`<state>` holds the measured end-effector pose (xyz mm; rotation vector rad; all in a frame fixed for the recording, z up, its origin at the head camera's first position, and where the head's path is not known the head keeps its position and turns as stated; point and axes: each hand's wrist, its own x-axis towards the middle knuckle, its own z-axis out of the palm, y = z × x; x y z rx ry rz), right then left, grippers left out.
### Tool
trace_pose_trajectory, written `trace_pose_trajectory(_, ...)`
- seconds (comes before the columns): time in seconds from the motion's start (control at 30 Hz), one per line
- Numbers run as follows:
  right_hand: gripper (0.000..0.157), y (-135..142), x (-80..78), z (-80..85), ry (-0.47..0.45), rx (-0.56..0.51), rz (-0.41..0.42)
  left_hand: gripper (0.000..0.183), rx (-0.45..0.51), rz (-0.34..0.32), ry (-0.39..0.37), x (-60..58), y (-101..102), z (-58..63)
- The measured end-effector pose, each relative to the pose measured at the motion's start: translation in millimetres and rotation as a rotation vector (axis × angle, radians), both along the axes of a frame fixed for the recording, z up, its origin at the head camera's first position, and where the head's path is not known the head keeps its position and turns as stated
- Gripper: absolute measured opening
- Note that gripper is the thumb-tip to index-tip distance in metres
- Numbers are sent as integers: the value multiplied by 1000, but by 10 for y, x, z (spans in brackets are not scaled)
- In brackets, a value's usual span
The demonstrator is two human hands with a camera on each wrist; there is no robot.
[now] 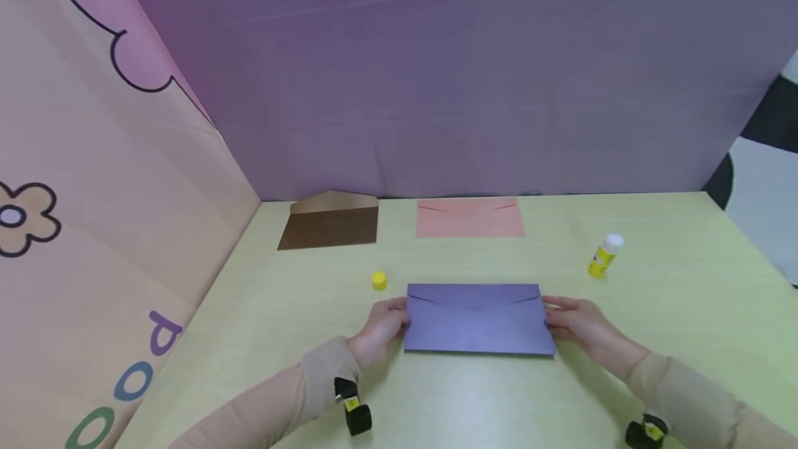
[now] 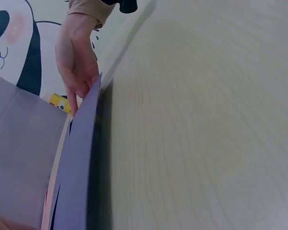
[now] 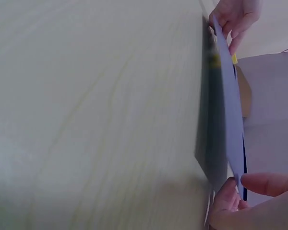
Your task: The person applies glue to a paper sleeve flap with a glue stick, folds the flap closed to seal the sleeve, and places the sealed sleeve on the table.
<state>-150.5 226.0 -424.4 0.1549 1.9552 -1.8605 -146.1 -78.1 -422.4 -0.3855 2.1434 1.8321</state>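
Left hand: pinching purple envelope | right hand: pinching opposite end, probably steadying it between both hands

A rectangular purple envelope, flap folded over, is held at both short ends.

The purple envelope looks like smooth, matt paper, as do the pink envelope and the brown envelope. The glue stick and the yellow cap look like smooth plastic. The table shows a pale wood grain with a smooth surface and a soft sheen. The purple backdrop appears to be matt cloth, faintly creased; the sleeves are matt cloth too.
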Motion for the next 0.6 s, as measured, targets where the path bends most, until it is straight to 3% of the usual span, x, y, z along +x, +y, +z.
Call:
trace_pose_trajectory(0.37,61,-5,-49,-27,31,114,-39,64,-28,22,68,-7,85,-2)
trace_pose_trajectory(0.6,61,-24,-158,-20,57,188,-66,60,-87,82,134,-183,184,-46)
